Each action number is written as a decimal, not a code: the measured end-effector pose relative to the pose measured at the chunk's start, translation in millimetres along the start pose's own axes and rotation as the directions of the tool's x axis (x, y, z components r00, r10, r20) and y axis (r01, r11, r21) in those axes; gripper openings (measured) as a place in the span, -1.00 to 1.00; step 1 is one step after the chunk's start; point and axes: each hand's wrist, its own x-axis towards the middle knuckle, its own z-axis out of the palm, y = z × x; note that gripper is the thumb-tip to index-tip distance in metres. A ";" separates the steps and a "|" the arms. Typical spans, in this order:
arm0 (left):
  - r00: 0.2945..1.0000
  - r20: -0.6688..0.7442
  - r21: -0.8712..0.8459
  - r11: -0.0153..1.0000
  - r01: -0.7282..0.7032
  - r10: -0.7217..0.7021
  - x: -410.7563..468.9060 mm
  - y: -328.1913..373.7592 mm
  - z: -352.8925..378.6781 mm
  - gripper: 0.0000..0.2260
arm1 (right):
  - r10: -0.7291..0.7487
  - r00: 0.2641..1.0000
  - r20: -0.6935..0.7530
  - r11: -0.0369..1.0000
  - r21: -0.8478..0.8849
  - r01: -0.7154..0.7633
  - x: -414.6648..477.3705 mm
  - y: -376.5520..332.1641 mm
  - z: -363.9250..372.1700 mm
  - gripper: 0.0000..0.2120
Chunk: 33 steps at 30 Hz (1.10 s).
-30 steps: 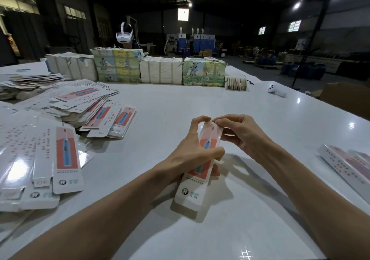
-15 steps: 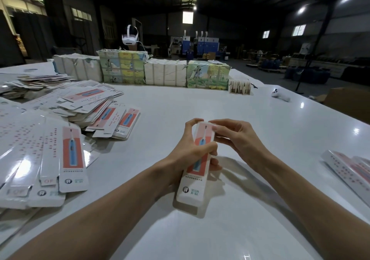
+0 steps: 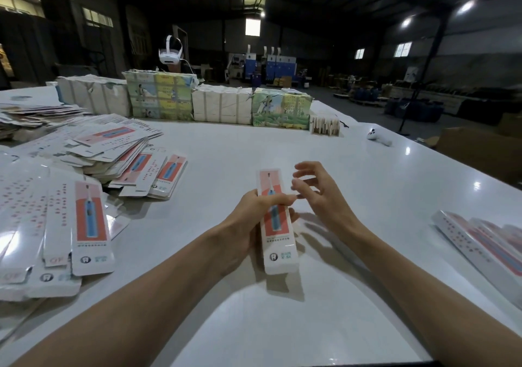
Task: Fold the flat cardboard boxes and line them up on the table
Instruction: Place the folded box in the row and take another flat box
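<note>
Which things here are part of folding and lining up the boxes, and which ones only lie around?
For the job:
box, gripped in the left hand
flat boxes, piled at left
folded boxes, at right
table

Lying about:
headset
bundles along the far edge
white controller

On the table [image 3: 226,154], flat boxes [image 3: 90,219] lie heaped to my left, finished boxes [image 3: 485,248] to my right; the box [image 3: 278,242] in my left hand [image 3: 248,225] is between them, wrapped bundles [image 3: 223,106] behind.

Folded boxes [image 3: 484,246] partly beyond the right edge, flat boxes [image 3: 26,219] beyond the left
</note>
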 end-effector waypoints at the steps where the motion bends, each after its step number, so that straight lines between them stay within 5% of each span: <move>1: 0.999 -0.030 -0.043 0.999 0.011 -0.012 2.3 -0.8 -1.0 -0.55 | -0.049 0.999 -0.012 0.995 -0.093 0.048 -1.3 0.3 1.5 -0.79; 4: 0.999 -0.041 -0.192 0.981 -0.030 0.023 5.1 -1.1 -0.1 -0.64 | -0.128 0.990 0.052 0.974 -0.181 0.136 -7.8 -7.2 7.8 -0.87; 7: 0.992 0.093 -0.425 0.904 -0.038 0.086 1.5 3.2 1.4 -0.62 | -0.170 0.973 0.156 0.914 -0.345 0.215 -12.5 -20.6 11.5 -0.74; 11: 0.985 0.145 -0.405 0.914 -0.025 0.091 -5.5 8.3 5.8 -0.54 | -0.097 0.974 0.206 0.791 -0.577 0.201 -23.8 -33.9 9.2 -0.46; 14: 0.974 0.221 -0.379 0.925 0.032 0.057 -8.0 7.7 13.9 -0.47 | -0.068 0.977 0.201 0.735 -0.653 0.186 -38.3 -38.5 1.6 -0.45; 17: 0.965 0.246 0.008 0.995 -0.101 0.096 -6.1 0.1 16.6 -0.58 | -0.096 0.990 0.105 0.705 -0.694 0.142 -53.0 -42.9 -24.5 -0.57; 19: 0.940 0.257 0.334 0.892 -0.304 0.224 -5.5 -8.3 13.5 -0.68 | -0.041 0.999 0.020 0.666 -0.745 0.042 -64.2 -42.5 -49.5 -0.49; 23: 0.885 0.324 0.607 0.644 -0.466 0.335 2.2 -28.5 4.0 -0.85 | 0.152 0.974 -0.169 0.559 -0.798 -0.225 -89.5 -26.4 -108.9 -0.48; 26: 0.866 0.382 0.717 0.487 -0.498 0.324 8.0 -35.9 1.7 -0.84 | 0.257 0.926 -0.277 0.344 -0.869 -0.355 -117.3 -2.7 -149.9 -0.60; 29: 0.847 0.430 0.739 0.416 -0.530 0.314 10.5 -39.4 1.0 -0.79 | 0.159 0.915 -0.372 0.087 -0.918 -0.388 -136.0 19.9 -172.0 -0.60; 33: 0.846 0.429 0.748 0.401 -0.529 0.315 12.4 -40.6 0.7 -0.79 | 0.148 0.907 -0.395 0.034 -0.914 -0.404 -140.6 26.4 -182.5 -0.56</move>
